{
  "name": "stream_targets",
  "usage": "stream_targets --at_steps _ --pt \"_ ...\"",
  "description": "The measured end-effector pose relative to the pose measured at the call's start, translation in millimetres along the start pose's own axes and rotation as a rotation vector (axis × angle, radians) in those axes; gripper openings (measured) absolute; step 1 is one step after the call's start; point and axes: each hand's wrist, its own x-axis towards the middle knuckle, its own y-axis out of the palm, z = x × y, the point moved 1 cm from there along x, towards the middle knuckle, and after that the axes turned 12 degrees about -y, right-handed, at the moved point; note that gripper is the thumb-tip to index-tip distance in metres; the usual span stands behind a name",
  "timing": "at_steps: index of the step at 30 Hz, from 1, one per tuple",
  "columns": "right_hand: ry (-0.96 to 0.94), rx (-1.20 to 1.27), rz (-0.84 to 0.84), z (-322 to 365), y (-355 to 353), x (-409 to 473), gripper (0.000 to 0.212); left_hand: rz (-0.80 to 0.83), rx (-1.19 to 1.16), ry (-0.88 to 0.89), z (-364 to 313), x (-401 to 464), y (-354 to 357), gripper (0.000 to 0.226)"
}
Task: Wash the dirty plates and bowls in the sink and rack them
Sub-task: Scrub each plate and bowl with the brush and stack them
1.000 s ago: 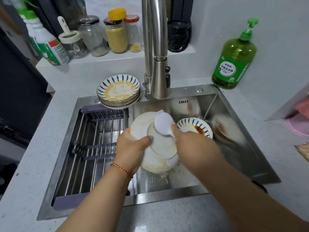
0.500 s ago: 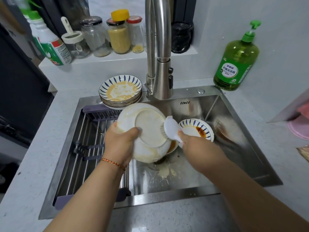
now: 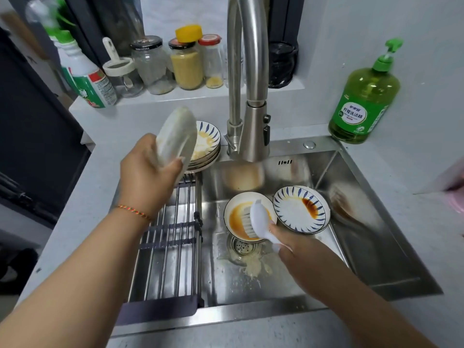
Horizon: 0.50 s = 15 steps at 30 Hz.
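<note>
At the kitchen sink [image 3: 376, 259], which is a stainless steel basin sunk into a pale speckled desk [image 3: 82, 197] in a corner with light grey walls. A tall curved steel tap [image 3: 247, 84] rises at the back. Behind it there's a white ledge [image 3: 175, 96] holding a row of glass jars [image 3: 187, 64], one with yellow grains and a yellow lid, plus a white-and-green bottle [image 3: 88, 79] at the left end and a black container on the right. A green pump bottle of dish soap [image 3: 364, 101] stands on the desk at the sink's back right corner.

The left half of the sink is covered by a roll-up drying rack [image 3: 170, 247], steel rods with dark purple ends. On the desk just behind it sits a stack of dirty plates [image 3: 208, 146], blue leaf pattern round the rim, yellow residue on top.

Left hand [image 3: 148, 172] is up above the rack with its grip closed round the edge of a whitish plate [image 3: 177, 136], tilted nearly on edge, underside out and a bit blurry. Right hand [image 3: 298, 249] has its grip wrapped on the handle of a white dish brush [image 3: 258, 219], bristles down over a bowl [image 3: 236, 217] with orange-brown sauce in it, sitting by the drain [image 3: 242, 246]. Touching that bowl on the right is another blue-rimmed plate [image 3: 298, 209] with a dark sauce smear. Yellowish gunk is spattered on the sink floor near the drain.
</note>
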Motion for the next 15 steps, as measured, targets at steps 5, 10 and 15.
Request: stream_targets --at_steps 5,10,15 --pt "-0.003 -0.078 0.012 0 -1 3 0.048 0.104 0.268 0.155 10 32 28 0.016" --pt "0.036 -0.095 0.019 -4 -3 4 0.046 0.142 0.583 0.277 17 44 59 0.011" --pt "0.092 -0.1 -0.007 -10 -6 5 0.045 0.17 0.772 0.322 24 50 83 0.015"
